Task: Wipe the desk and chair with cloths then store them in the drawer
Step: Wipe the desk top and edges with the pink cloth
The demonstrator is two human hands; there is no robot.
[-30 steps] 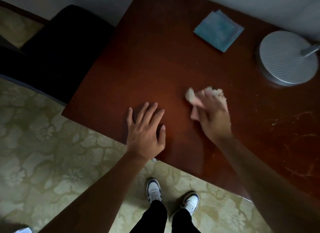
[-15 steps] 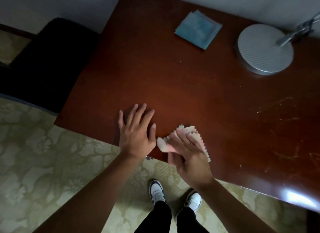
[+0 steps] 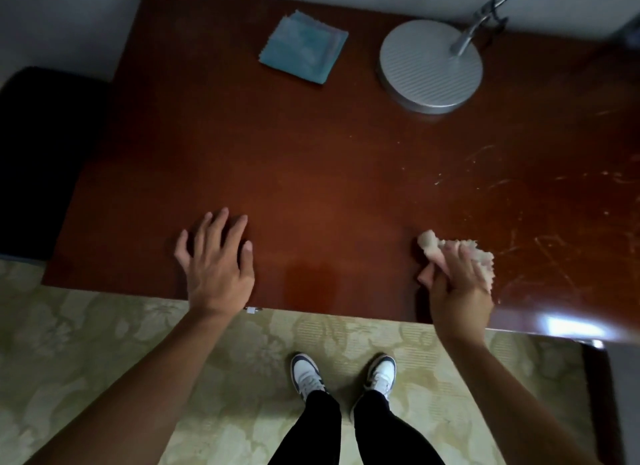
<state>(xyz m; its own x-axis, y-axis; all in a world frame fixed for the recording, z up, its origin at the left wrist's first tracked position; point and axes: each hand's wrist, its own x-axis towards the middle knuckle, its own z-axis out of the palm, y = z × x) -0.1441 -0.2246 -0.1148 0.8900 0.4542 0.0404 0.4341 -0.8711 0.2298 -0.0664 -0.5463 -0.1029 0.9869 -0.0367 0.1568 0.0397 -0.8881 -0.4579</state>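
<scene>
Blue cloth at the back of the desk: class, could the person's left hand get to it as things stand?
Probably yes. The left hand lies flat and empty on the desk, and only bare wood shows between it and the blue cloth. The lamp base stands off to the right, clear of that path.

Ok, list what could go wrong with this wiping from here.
1. The right hand works the pink cloth close to the desk's front edge; a sweep toward the person could carry the cloth off onto the carpet.
2. A wider stroke toward the back could bump the lamp base.
3. The blue cloth lies on the desk, so the area under it may go unwiped.
</scene>
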